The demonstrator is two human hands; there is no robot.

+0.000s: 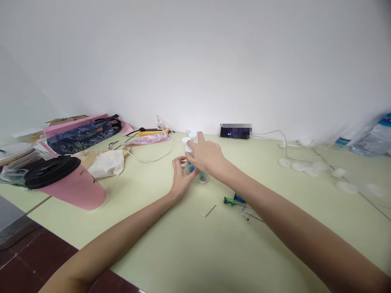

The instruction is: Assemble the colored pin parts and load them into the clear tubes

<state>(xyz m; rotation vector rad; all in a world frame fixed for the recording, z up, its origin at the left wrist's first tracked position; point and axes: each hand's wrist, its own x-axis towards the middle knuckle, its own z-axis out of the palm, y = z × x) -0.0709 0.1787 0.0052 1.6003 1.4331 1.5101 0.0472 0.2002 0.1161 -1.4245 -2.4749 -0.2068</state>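
Both my hands meet at a cluster of small clear bottles with white caps in the middle of the pale green table. My left hand curls around the base of one bottle. Reaching over the top, my right hand has its fingers closed on a white cap. One bottle with green contents stands under my right wrist. Near my right forearm lie a green piece, a blue piece and an L-shaped hex key.
A pink cup with a black lid lies on its side at left, by a cream cloth, bags and a power strip. A phone leans on the wall. White caps and plastic bottles sit at right.
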